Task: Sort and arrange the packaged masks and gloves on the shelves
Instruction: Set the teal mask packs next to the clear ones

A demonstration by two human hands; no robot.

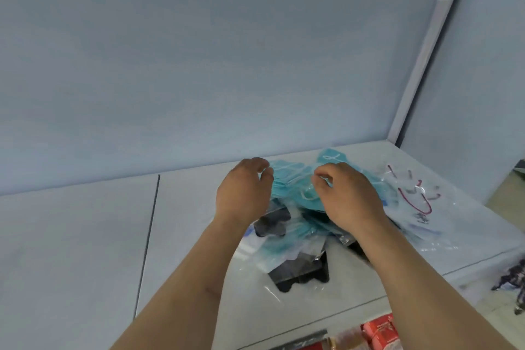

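Red packets (379, 331) were seen below the shelf's (85, 236) front edge. On the shelf, black packaged masks (301, 271) lay nearest, under a heap of blue packaged masks (287, 241). Over the heap, the left hand (243, 190) was held with fingers loosely curled, apparently gripping nothing; the right hand (345, 193) was pinching a blue mask's wrapper. Right of the heap, a clear bag (420, 202) with red loops was lying.
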